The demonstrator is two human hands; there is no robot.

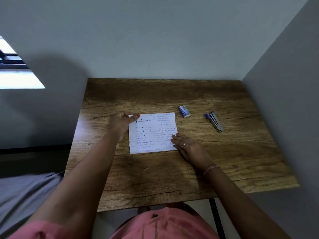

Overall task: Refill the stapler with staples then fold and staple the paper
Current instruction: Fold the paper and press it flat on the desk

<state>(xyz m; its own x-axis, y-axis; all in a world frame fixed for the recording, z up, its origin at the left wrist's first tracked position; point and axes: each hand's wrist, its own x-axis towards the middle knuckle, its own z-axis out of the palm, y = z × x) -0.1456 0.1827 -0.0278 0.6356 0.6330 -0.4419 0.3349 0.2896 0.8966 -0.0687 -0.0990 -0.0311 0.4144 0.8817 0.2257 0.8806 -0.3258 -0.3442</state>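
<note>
Lined, handwritten paper (152, 132) flat on wooden table (172, 178), a little left of centre, apparently folded, near right corner showing a doubled edge. Left hand (123, 122) at far left corner of paper, thumb and forefinger pinching that corner. Right hand (189, 147) lying flat, fingers spread and pressed down on near right corner of paper, gripping nothing. Small staple box (184, 111) just beyond far right corner of paper, apart from it. Stapler (214, 121) farther right, well apart from paper and both hands, lying on table with blue end far and metal end near. Whether loaded, cannot tell.
</note>
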